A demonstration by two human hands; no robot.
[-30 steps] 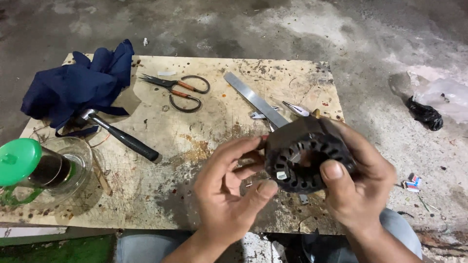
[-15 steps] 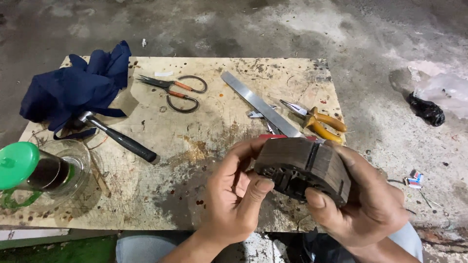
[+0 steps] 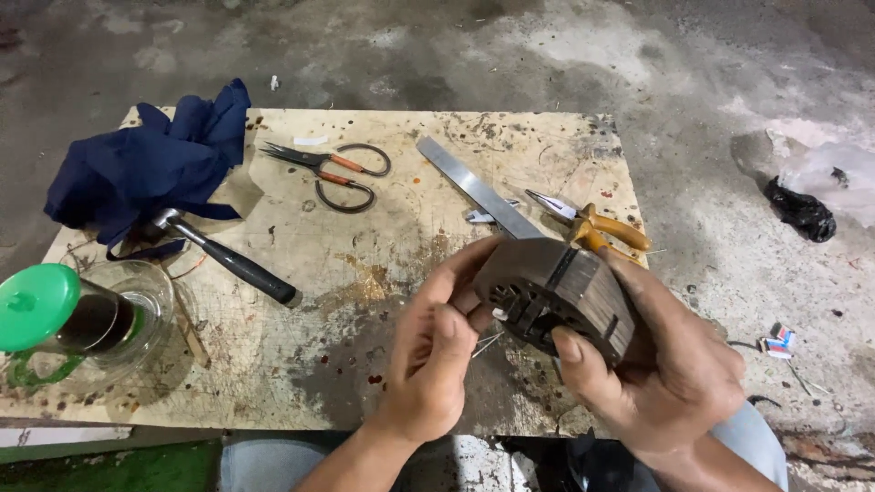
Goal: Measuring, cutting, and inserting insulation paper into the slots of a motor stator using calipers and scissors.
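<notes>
Currently held above the near right part of the wooden board [image 3: 365, 273]: dark round laminated motor core [image 3: 556, 296], tilted on edge. Right hand [image 3: 670, 374] wrapped around its outer rim, thumb pressed on the near face. Left hand [image 3: 437, 360] pinched at its left face, fingertips touching the slots. Beyond the core: steel ruler [image 3: 474, 187] and orange-handled pliers [image 3: 597, 223]. Far left of it: hammer [image 3: 228, 257], scissors [image 3: 333, 169], blue cloth [image 3: 146, 169], green-lidded jar [image 3: 55, 314].

Both hands have turned the motor stator [image 3: 556, 296] seemingly edge-on, hiding its bore.
</notes>
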